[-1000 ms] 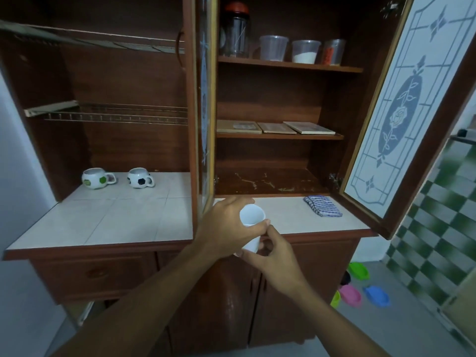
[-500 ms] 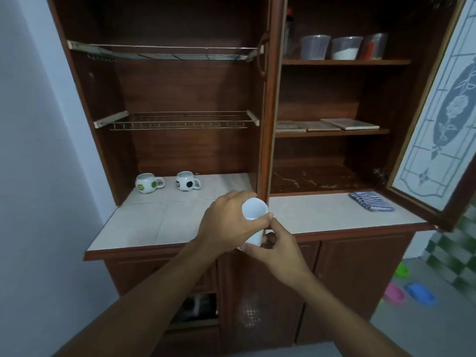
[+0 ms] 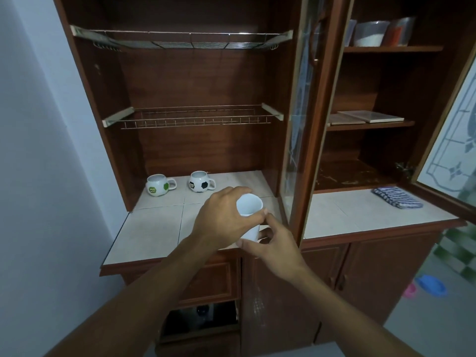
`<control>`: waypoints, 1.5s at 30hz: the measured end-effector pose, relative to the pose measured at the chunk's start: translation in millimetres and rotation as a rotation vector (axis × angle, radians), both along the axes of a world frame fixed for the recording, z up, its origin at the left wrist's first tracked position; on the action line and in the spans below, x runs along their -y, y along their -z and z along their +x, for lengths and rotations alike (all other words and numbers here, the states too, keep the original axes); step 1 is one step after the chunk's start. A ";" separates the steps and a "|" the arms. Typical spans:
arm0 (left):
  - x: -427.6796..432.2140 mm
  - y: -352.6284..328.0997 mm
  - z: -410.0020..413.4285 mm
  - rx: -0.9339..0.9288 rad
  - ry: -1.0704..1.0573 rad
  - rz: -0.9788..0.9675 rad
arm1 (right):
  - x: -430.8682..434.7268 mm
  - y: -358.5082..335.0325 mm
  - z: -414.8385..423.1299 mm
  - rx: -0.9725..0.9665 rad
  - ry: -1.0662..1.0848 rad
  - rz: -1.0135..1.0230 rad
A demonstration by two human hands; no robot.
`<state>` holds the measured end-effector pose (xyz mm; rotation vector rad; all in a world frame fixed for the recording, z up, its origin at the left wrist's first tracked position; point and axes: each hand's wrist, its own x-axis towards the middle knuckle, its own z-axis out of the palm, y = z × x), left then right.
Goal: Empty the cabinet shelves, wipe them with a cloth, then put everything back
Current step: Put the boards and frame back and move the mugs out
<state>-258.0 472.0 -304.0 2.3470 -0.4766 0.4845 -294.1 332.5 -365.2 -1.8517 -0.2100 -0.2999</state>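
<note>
At frame centre a white cup is gripped from its left by the left hand. Its base is pinched from the lower right by the right hand, above the tiled counter.

My left hand hides much of the white cup; the containers on the top shelf are blurred.

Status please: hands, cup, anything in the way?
Left hand grips white cup; right hand holds its base. Cup over tiled counter. Football mug and green-patch mug stand further back.
</note>
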 end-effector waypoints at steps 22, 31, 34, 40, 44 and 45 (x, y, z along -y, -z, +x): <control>-5.2 40.6 205.4 0.025 0.037 -0.010 | -13.0 36.5 200.4 -0.089 0.079 -0.016; -3.2 56.2 300.9 -0.051 0.104 -0.046 | -18.4 47.3 285.7 -0.114 0.173 0.020; -2.0 60.2 333.5 -0.066 0.112 -0.042 | -18.5 48.5 312.9 -0.136 0.194 0.023; 4.4 61.4 381.5 -0.088 0.178 -0.024 | -12.7 52.0 355.6 -0.159 0.243 0.026; 11.2 62.9 409.4 -0.111 0.207 -0.003 | -7.4 54.9 379.3 -0.189 0.263 0.036; 13.0 63.4 415.5 -0.125 0.221 0.010 | -6.2 56.9 385.7 -0.197 0.270 0.037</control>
